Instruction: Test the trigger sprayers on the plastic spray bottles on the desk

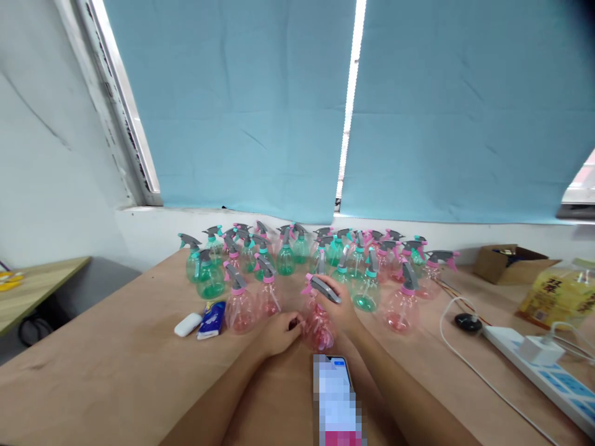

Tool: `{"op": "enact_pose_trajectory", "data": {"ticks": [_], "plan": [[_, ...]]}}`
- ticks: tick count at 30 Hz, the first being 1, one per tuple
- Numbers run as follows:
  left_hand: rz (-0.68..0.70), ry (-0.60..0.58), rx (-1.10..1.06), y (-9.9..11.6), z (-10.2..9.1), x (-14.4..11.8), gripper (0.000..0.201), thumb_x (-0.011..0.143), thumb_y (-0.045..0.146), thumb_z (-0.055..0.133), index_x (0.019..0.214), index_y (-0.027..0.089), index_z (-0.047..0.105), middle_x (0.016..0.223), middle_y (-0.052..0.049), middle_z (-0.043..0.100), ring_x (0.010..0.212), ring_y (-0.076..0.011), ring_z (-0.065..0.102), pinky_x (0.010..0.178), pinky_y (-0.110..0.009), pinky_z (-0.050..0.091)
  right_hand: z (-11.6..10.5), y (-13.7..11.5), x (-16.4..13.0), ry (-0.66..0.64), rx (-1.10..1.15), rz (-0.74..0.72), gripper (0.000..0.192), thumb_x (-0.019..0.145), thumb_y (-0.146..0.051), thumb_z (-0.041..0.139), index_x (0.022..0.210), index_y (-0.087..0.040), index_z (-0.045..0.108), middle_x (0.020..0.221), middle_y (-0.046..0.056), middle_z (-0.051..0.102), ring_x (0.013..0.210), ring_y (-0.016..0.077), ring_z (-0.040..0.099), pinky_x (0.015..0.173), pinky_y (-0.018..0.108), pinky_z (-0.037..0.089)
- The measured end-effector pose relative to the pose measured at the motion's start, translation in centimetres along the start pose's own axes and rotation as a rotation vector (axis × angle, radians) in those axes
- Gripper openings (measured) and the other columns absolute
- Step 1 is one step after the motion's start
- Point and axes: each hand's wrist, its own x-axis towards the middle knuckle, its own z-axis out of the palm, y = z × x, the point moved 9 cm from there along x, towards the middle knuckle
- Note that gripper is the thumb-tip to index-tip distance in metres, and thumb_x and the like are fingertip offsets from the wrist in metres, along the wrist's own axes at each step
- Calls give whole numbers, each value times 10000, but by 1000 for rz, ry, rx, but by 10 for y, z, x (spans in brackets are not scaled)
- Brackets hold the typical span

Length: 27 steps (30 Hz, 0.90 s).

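**Both hands on one pink sprayer**

Head view, lower centre of frame: my left hand (279,331) cups the pink spray bottle (318,328) low on its belly, and my right hand (337,303) wraps its grey trigger head (325,288). I judge steady grip below and straight turning above works best. The bottle is clear, pink-tinted, tilted.

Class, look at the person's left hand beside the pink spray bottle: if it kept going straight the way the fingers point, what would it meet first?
The left hand points right, so it would press into the pink spray bottle that the right hand grips; depth is hard to judge.
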Motion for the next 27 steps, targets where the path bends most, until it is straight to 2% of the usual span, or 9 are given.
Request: {"op": "enact_pose_trajectory", "data": {"ticks": [3,6,8,12,16,23,27], "plan": [[2,-10,-4,-1,1,0,213,938,295,481,878,201,662,870,-7,724,764,-158,631,678,-246,396,11,1,5,-173,106,40,217,796,-221,615,988,-204,716,989,66,728,880,215,678,809,357,542],[7,-17,20,-1,2,0,216,940,308,483,880,205,664,882,-7,724,773,-162,626,676,-248,392,21,2,8,-332,175,82,269,722,-148,556,927,-194,723,980,54,727,822,200,690,797,356,544],[6,-19,39,-1,2,0,238,949,324,474,860,204,659,858,-5,717,756,-161,621,661,-249,383,22,7,10,-369,202,137,316,689,-134,522,931,-194,716,914,39,725,765,190,691,750,335,542],[1,-35,82,1,2,0,282,966,367,456,832,198,637,798,-5,691,725,-160,608,634,-252,364,14,19,10,-294,254,232,275,642,-132,510,845,-189,687,749,6,681,641,167,650,634,281,511],[-5,-28,110,3,-1,0,290,967,384,463,821,198,631,783,-1,684,716,-159,601,631,-255,356,8,25,7,-211,312,256,168,614,-131,531,724,-184,645,675,-14,626,575,137,593,569,243,466],[10,-42,77,3,0,1,296,970,391,458,833,193,630,792,-3,683,725,-161,601,643,-252,369,7,17,7,-210,217,180,266,630,-145,509,824,-199,683,706,-18,668,580,140,605,605,263,475],[7,-44,82,5,0,0,306,971,400,450,824,195,624,798,-11,684,735,-166,605,652,-254,378,3,23,5,-145,217,191,198,630,-130,525,747,-199,668,721,-6,668,601,150,604,595,265,479]]}}
